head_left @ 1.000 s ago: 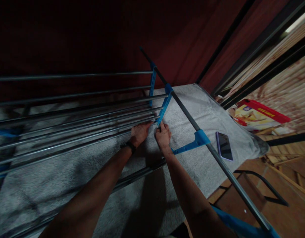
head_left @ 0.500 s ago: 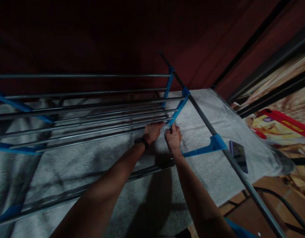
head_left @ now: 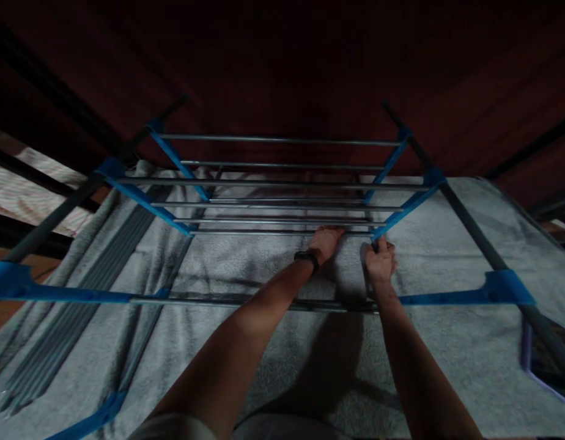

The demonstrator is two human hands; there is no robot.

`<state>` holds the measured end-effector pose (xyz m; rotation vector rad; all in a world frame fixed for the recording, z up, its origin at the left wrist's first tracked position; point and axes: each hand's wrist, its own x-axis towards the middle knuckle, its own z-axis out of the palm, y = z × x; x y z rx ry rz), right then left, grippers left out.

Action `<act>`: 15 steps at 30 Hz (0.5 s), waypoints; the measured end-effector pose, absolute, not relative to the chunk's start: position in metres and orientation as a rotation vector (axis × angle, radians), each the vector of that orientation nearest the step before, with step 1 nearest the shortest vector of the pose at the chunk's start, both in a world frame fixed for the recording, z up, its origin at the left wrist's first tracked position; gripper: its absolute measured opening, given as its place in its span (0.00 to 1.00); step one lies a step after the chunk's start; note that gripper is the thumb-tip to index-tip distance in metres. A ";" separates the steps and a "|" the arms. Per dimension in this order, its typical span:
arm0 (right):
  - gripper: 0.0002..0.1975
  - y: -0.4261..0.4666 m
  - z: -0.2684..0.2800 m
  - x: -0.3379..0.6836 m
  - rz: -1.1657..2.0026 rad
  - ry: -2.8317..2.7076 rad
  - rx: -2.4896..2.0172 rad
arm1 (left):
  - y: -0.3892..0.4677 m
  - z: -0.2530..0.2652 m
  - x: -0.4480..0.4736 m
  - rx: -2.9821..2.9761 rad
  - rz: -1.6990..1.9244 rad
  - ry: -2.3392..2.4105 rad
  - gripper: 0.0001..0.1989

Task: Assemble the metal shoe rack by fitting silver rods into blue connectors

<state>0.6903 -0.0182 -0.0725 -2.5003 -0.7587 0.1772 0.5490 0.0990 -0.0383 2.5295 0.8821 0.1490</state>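
Observation:
A rack frame of grey metal tubes and blue plastic brackets stands in front of me. My left hand [head_left: 326, 242], with a dark band on its wrist, is closed on the lowest near crossbar [head_left: 264, 233], close to its right end. Beside it, my right hand [head_left: 381, 260] has its fingers closed at the tip of the right blue bracket [head_left: 402, 215], where that crossbar meets it. The fingertips are partly hidden. Nearer to me, another crossbar [head_left: 195, 302] runs from the left blue bracket [head_left: 81, 293] and passes under my forearms.
A bundle of loose grey tubes [head_left: 81, 311] lies at the left on the grey fleecy blanket [head_left: 447, 366]. A phone [head_left: 546, 354] rests at the right edge, partly behind an upright tube [head_left: 475, 229]. A dark red surface [head_left: 282, 73] rises behind the rack.
My view has swung right-to-left across the rack, so its left side and the loose tubes now show. Both hands stay at the same joint of crossbar and bracket.

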 end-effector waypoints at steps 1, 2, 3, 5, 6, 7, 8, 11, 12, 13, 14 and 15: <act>0.30 -0.018 -0.073 0.691 0.172 -0.764 -2.501 | 0.100 -0.039 0.550 2.528 0.150 0.883 0.18; 0.30 -0.018 -0.074 0.691 0.167 -0.769 -2.504 | 0.100 -0.039 0.552 2.526 0.151 0.884 0.18; 0.30 -0.018 -0.075 0.692 0.162 -0.773 -2.507 | 0.100 -0.039 0.553 2.522 0.151 0.882 0.18; 0.30 -0.018 -0.076 0.692 0.150 -0.777 -2.516 | 0.100 -0.040 0.555 2.514 0.152 0.878 0.18; 0.30 -0.018 -0.076 0.692 0.145 -0.778 -2.519 | 0.100 -0.040 0.555 2.509 0.153 0.877 0.18; 0.30 -0.018 -0.075 0.691 0.144 -0.780 -2.520 | 0.100 -0.040 0.556 2.503 0.155 0.879 0.18; 0.30 -0.018 -0.075 0.691 0.147 -0.781 -2.518 | 0.100 -0.040 0.556 2.497 0.156 0.884 0.18; 0.31 -0.017 -0.072 0.687 0.153 -0.769 -2.522 | 0.098 -0.039 0.557 2.477 0.164 0.910 0.19; 0.31 -0.016 -0.072 0.686 0.152 -0.764 -2.525 | 0.096 -0.038 0.558 2.470 0.172 0.921 0.20; 0.31 -0.016 -0.071 0.685 0.151 -0.759 -2.528 | 0.092 -0.037 0.558 2.464 0.184 0.930 0.21; 0.32 -0.015 -0.071 0.685 0.152 -0.756 -2.531 | 0.087 -0.035 0.558 2.462 0.198 0.940 0.22; 0.31 -0.015 -0.070 0.684 0.155 -0.753 -2.533 | 0.079 -0.033 0.557 2.460 0.224 0.949 0.23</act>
